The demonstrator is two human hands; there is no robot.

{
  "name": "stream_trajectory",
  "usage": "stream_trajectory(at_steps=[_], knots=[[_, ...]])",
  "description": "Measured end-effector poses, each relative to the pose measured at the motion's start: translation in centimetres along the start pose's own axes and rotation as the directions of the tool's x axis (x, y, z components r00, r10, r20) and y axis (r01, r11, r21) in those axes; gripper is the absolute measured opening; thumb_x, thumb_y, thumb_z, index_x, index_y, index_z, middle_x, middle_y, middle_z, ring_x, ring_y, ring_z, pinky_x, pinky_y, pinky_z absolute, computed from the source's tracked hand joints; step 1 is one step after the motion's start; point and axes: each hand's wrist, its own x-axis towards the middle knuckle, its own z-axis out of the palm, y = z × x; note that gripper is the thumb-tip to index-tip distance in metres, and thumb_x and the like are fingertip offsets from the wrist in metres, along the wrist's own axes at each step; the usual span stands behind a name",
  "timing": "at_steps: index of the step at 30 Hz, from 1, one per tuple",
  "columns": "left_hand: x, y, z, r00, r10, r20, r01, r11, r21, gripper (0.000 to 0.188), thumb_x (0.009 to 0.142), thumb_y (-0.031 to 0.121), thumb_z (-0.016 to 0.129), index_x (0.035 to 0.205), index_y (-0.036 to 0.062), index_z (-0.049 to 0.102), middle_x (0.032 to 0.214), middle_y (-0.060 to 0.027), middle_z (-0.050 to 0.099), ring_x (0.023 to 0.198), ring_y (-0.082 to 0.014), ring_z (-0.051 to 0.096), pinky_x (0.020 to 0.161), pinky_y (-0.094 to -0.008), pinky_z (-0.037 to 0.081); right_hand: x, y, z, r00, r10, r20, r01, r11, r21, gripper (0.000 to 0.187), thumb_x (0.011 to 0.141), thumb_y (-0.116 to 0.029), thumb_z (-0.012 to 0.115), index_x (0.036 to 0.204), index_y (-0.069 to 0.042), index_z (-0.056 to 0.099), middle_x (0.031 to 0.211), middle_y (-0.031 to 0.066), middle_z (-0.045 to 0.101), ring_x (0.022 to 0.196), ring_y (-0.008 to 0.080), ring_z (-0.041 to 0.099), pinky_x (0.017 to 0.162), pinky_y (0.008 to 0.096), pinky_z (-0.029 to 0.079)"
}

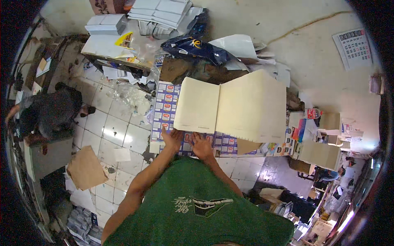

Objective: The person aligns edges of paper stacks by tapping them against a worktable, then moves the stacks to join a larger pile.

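On the worktable lie two piles of cream paper side by side, a smaller left pile [198, 104] and a wider right pile [252, 104] with an uneven, stepped near edge. My left hand [172, 139] is at the near left corner of the left pile, thumb apart and fingertips against the paper's edge. Close beside it, my right hand [201, 146] rests on the blue patterned table cover [166, 107], fingers stretched toward the same near edge. Both hands look open; neither visibly grips a sheet.
Behind the piles lie a dark blue plastic bag [193, 48] and loose white sheets [236, 45]. Paper stacks [158, 12] stand at the far left. A brown cardboard piece [86, 168] lies on the tiled floor. Another person [55, 110] bends down at the left.
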Motion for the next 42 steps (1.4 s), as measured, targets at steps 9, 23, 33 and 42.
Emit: stream_trajectory(at_steps=[9,23,33,42], knots=[[1.2,0.5,1.5,0.995,0.064,-0.078,-0.06,0.997,0.054,0.088,0.081,0.072,0.036,0.121,-0.0057,0.05,0.108,-0.0173,0.058,0.1,-0.0289,0.053,0.085,-0.0382,0.043,2.1,-0.2,-2.5,0.952,-0.141,0.27,0.305,0.465,-0.831,0.046,0.094,-0.039,0.041,0.128,-0.008,0.046,0.143,0.0045,0.04,0.132,0.0177,0.034,0.111,0.0457,0.025],[3.6,6.5,6.2,0.809,0.102,0.579,-0.515,0.598,0.614,0.069,0.096,0.057,0.031,0.136,0.0024,0.043,0.136,-0.0103,0.049,0.127,-0.0217,0.043,0.111,-0.0358,0.026,-2.1,-5.3,-3.7,0.973,-0.162,-0.162,-0.021,0.64,-0.768,0.043,0.081,-0.033,0.071,0.112,-0.006,0.059,0.109,0.0049,0.061,0.105,0.0176,0.055,0.092,0.038,0.042],[1.3,4.5,7.3,0.806,0.064,0.588,-0.501,0.602,0.622,0.081,0.094,0.067,0.018,0.146,0.006,0.03,0.144,-0.0092,0.041,0.133,-0.0222,0.037,0.111,-0.0356,0.026,-2.3,-16.8,-7.4,0.559,-0.659,0.503,0.0,-0.606,-0.795,0.078,0.068,-0.045,0.08,0.127,-0.003,0.051,0.129,0.0239,0.05,0.123,0.0414,0.042,0.104,0.0506,0.033],[3.9,4.5,5.3,0.751,0.095,0.653,-0.604,0.498,0.622,0.081,0.094,0.067,0.026,0.143,0.0035,0.035,0.14,-0.0079,0.045,0.127,-0.0196,0.044,0.108,-0.0357,0.031,0.1,-22.1,-13.6,0.625,-0.543,0.561,-0.011,-0.724,-0.689,0.077,0.076,-0.059,0.064,0.134,-0.011,0.048,0.137,0.0164,0.047,0.129,0.0384,0.037,0.11,0.0518,0.023]])
